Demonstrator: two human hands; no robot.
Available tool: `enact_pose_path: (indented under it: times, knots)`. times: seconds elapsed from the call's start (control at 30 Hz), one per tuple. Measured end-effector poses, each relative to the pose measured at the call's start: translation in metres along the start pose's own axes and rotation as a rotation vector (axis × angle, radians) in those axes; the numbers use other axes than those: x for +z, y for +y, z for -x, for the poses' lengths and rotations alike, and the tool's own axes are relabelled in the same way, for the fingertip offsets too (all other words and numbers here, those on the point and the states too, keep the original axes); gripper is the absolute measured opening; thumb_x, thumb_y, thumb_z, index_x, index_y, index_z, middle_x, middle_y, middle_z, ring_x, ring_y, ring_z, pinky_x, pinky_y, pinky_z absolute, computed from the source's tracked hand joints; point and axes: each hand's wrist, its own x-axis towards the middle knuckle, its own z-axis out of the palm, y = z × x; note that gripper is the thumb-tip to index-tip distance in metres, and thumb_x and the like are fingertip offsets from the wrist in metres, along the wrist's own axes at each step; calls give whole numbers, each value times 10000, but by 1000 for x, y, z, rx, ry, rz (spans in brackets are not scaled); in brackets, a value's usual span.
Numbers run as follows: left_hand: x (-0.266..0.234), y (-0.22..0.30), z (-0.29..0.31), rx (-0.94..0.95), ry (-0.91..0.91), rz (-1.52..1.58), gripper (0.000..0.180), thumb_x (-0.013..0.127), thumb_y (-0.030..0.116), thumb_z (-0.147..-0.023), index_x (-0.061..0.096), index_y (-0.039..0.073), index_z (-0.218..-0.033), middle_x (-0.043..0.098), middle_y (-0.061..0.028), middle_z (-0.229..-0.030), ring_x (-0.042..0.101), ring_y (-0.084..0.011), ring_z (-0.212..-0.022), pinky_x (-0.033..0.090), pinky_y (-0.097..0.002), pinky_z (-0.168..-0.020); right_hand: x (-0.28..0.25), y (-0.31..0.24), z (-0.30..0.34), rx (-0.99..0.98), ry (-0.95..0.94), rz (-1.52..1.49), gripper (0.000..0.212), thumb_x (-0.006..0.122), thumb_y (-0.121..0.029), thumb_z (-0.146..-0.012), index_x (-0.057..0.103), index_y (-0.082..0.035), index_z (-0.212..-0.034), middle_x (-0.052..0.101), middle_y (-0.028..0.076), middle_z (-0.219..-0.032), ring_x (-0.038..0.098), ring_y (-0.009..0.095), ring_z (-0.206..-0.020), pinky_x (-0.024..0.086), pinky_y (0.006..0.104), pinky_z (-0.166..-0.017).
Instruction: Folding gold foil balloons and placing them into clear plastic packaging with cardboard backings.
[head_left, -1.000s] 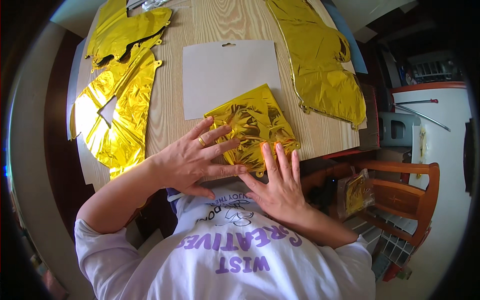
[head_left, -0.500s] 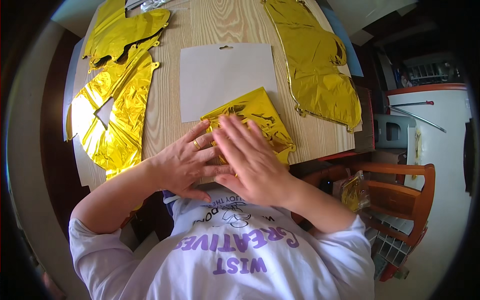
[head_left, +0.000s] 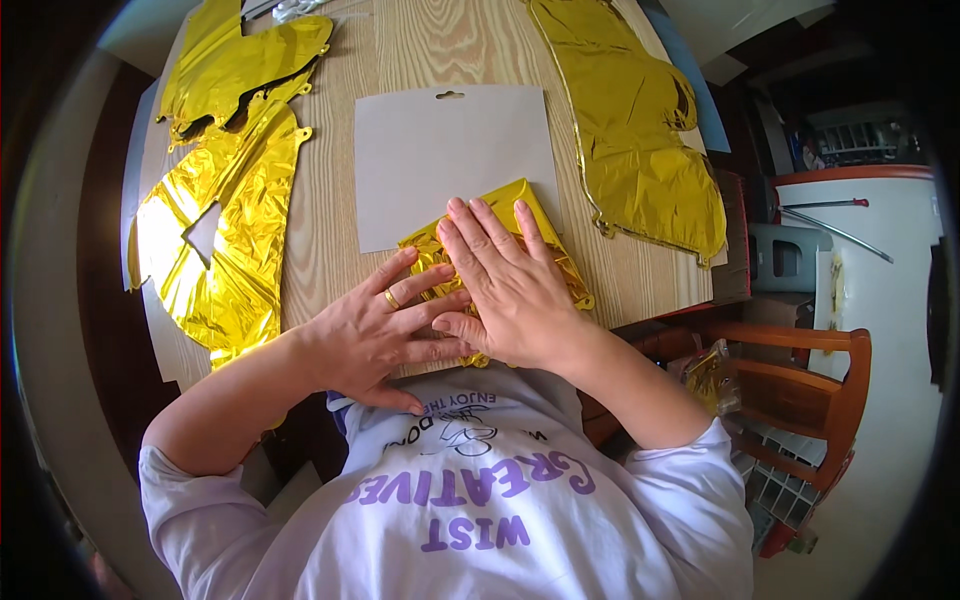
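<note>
A gold foil balloon, folded into a flat packet, lies at the table's near edge over the lower right part of a white card with a hang hole. My right hand rests flat on the foil, fingers stretched out and pointing away from me. Beside it my left hand, wearing a ring, spreads its fingers over the packet's left side. The left fingertips reach the right hand's thumb. Both palms hide much of the foil.
At the left lie two flat gold foil balloons, one with a diamond-shaped opening, the other farther back. Another flat gold foil balloon lies at the right. A wooden chair stands right of the table, near a clear packet with gold contents.
My right hand has pressed down flat and its fingers have spread. The foil packet looks lower and flatter at its far corner. My left hand stays nearly in place.
</note>
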Motion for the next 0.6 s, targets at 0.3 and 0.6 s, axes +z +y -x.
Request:
enact_pose_path:
  times: [0.3,0.6]
  knots:
    - [-4,0,-2,-9,0,6,847,648,742,-775,525,289,-1480,380,-120,-1573,290,-414,-1488,145,-642,-1226,3,4,2,0,17,-78,899,495,-601,-960,273,7,-1584,220,181,-1671,194,326,-1554,79,578,-1247]
    - [-6,3,-3,-21,-22,-54,885,631,782,-774,447,373,-1538,349,-113,-1593,304,-403,-1479,204,-649,-1204,1,24,8,43,18,-41,915,415,-654,-988,227,2,-1598,181,196,-1677,167,338,-1558,79,555,-1254]
